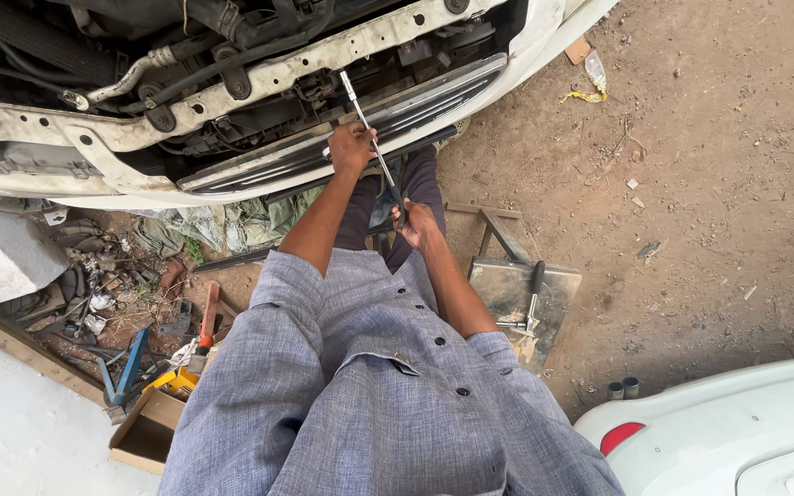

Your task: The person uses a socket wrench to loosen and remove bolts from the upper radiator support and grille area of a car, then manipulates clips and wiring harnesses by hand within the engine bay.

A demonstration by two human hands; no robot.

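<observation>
- Two hands on one long metal wrench, its tip up at the car's front crossmember.
- left hand grip wrapped mid-shaft.
- right hand grip closed on lower end.

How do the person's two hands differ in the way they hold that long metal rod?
The left hand grips the long metal rod higher up, close against the car's front; the right hand holds its lower end, nearer the body. Both are closed around the same slanted rod.

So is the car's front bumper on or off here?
Off: the front crossmember, hoses and engine bay parts are exposed. The left hand and right hand grip a long wrench there.
</observation>
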